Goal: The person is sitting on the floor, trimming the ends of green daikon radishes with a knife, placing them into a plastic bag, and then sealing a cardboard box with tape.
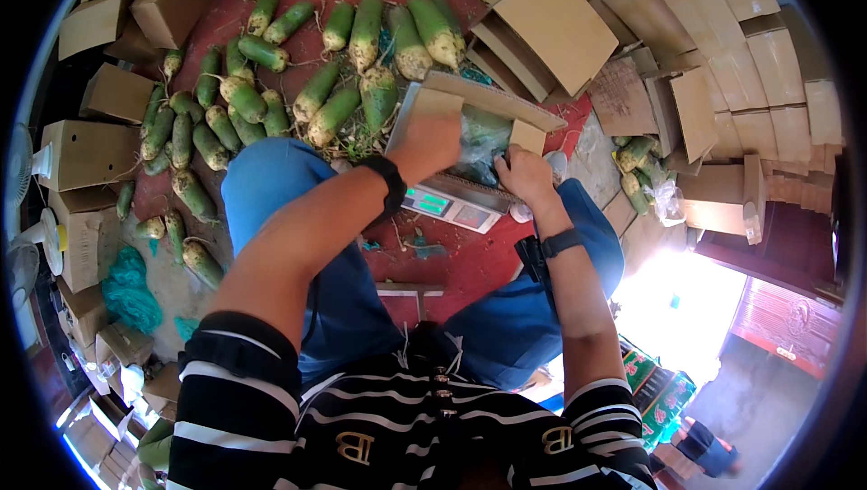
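Observation:
An open cardboard box (481, 84) holds clear plastic (479, 142) around something green, and rests on a scale (452, 212) with a lit display between the knees. My left hand (433, 136) is at the box's left side, smeared by motion, so its fingers are unclear. My right hand (524, 174) is at the box's right side, fingers curled on the plastic. Many green radishes (365, 38) with pale, soiled tips lie on the red floor covering (406, 291) beyond and left of my legs.
Cardboard boxes (551, 20) stand beyond and in stacks (750, 74) at the right, near more radishes (637, 169). Further boxes (90, 156), white fans (45, 242) and teal plastic (131, 291) line the left. Another person (709, 449) is partly visible at the lower right, by a bright doorway.

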Demonstrator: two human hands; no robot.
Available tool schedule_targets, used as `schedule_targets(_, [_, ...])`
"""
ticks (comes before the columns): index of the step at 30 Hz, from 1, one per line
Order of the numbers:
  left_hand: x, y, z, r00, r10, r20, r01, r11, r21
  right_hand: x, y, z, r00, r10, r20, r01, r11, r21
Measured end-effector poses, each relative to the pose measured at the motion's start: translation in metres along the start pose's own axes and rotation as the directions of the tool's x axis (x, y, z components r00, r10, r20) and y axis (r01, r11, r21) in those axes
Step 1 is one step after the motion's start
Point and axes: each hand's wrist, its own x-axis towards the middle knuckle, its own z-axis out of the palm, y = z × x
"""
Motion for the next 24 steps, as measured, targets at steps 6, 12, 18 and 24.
schedule_targets(6, [0.014,-0.023,0.01,0.975,0.15,0.161,-0.145,0.988,-0.045,0.0,0.003,0.002,1.0,-0.01,0.029,0.008,0.997,0.076])
schedule_targets(12, [-0.005,-0.004,-0.041,0.904,0.288,0.317,-0.173,0.922,-0.346,-0.011,0.021,-0.032,0.943,-0.177,0.283,0.036,0.898,0.439])
schedule_targets(18, [-0.007,-0.012,-0.049,0.795,0.28,0.539,-0.196,0.958,-0.209,-0.029,0.055,-0.012,0.863,-0.502,0.055,0.422,0.777,0.468])
schedule_targets(24, [0.013,-0.019,-0.041,0.792,0.138,0.594,-0.041,0.984,-0.175,-0.015,0.046,-0.031,0.893,-0.265,0.363,0.047,0.859,0.51])
